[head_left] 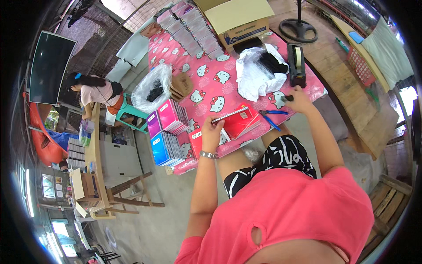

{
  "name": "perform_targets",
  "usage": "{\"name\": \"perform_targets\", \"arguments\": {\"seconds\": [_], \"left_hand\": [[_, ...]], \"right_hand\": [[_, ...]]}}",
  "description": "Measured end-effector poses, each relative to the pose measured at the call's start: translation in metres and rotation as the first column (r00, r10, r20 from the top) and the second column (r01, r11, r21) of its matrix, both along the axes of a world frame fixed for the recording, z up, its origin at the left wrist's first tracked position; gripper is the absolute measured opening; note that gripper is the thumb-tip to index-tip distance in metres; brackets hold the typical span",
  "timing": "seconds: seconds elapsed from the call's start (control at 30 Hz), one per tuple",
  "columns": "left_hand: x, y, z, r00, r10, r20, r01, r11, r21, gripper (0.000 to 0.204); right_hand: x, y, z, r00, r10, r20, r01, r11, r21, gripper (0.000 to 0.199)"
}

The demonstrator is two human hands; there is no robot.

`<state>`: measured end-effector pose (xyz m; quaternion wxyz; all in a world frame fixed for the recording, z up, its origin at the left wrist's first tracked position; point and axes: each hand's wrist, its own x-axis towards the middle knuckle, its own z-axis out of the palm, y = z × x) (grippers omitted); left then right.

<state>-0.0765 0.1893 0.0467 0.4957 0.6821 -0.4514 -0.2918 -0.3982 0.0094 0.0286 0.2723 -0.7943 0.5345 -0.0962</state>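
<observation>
My left hand, a metal watch on its wrist, is closed on the spiral-bound edge of a red notebook near the table's front edge. Another red notebook lies left of that hand, partly hidden by it. Out to the right, the fingers of my right hand close round a small dark thing, too small to name. Between the hands lie blue-handled pliers. Beyond them an open white bag holds black spiral coils, with a black tape dispenser beside it.
Stacked pink-purple notebooks and blue ones stand on the left. A clear plastic bag holds dark coils. Farther back are more notebook stacks and a cardboard box. Another person sits at a side table.
</observation>
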Motion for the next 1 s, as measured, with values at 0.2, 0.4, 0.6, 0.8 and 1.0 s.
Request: {"name": "perform_targets", "arguments": {"seconds": [0.2, 0.4, 0.6, 0.8, 1.0], "left_hand": [[-0.006, 0.005, -0.011, 0.939, 0.128, -0.318, -0.159, 0.984, -0.075, 0.023], [-0.014, 0.014, -0.02, 0.947, 0.203, -0.247, -0.229, 0.97, -0.08, 0.023], [-0.023, 0.013, -0.022, 0.957, 0.194, -0.216, -0.233, 0.958, -0.169, 0.023], [-0.023, 0.016, -0.033, 0.977, 0.214, -0.017, -0.213, 0.959, -0.188, 0.024], [-0.03, 0.016, -0.03, 0.958, 0.256, 0.129, -0.221, 0.946, -0.237, 0.023]], "right_hand": [[0.001, 0.042, -0.048, 0.994, -0.089, -0.069, 0.035, 0.826, -0.563, 0.053], [0.044, 0.08, -0.06, 0.976, 0.219, 0.009, -0.196, 0.889, -0.415, 0.057], [0.061, 0.095, -0.034, 0.848, 0.107, 0.518, 0.148, 0.893, -0.426, 0.059], [0.103, 0.135, 0.034, 0.762, 0.495, 0.419, -0.262, 0.826, -0.499, 0.057], [0.109, 0.136, 0.038, 0.804, 0.51, 0.305, -0.312, 0.799, -0.513, 0.05]]}}
